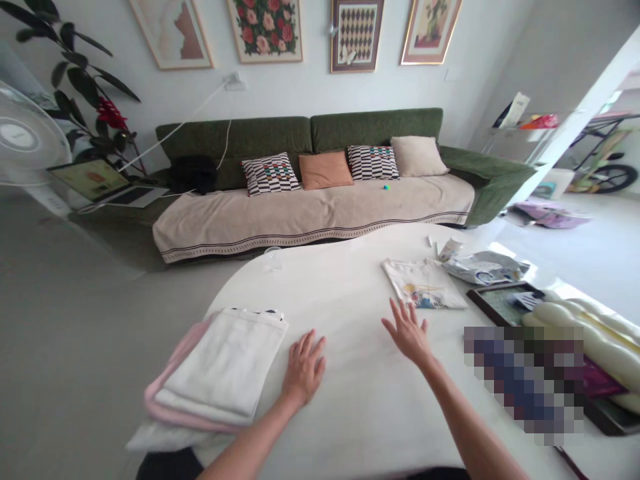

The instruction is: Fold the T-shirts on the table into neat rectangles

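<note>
My left hand (303,367) rests palm down on the white table (350,413), fingers apart and nothing in it. Just left of it lies a stack of folded clothes, a white garment (225,363) over a pink one (153,393). My right hand (407,330) is stretched out with its fingers spread, also holding nothing. Its fingertips are close to the lower edge of a folded white T-shirt (425,283) with a printed picture; whether they touch it I cannot tell.
On the right of the table are a crumpled plastic package (485,268), a dark-rimmed tray (480,300) and a puffy cream item (585,327). A clear glass (273,259) stands near the far left edge. Beyond is a green sofa (240,143) with cushions; a laptop (135,195) sits left.
</note>
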### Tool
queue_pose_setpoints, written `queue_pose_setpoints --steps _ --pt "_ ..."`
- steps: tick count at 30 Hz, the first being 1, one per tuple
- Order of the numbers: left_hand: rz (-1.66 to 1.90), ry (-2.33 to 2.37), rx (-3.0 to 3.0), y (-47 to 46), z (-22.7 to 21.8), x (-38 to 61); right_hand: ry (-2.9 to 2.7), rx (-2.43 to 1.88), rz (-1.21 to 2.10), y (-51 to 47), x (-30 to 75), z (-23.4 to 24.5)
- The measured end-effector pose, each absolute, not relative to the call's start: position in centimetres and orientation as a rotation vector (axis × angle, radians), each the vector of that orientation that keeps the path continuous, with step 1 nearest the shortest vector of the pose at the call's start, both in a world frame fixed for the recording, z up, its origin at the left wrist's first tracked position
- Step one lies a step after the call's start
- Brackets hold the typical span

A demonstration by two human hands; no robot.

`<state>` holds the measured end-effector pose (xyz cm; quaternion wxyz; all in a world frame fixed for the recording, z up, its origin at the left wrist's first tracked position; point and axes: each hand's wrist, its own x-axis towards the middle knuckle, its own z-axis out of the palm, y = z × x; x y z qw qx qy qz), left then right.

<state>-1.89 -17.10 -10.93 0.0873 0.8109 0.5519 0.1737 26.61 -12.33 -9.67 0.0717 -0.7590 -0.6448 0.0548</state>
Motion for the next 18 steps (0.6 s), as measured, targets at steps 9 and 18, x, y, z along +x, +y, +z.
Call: queue_pose_setpoints --steps 9,18 --pt "0.381 1.589 2.401 -17.5 -9.3 -1.6 -2.161 -2.093 0.382 -32.0 16.7 -11.8" --pt "0.233 1.774 2.454 -13.1 -3.4 -12.6 -2.127 -2.084 0.338 -32.3 16.2 -11.5"
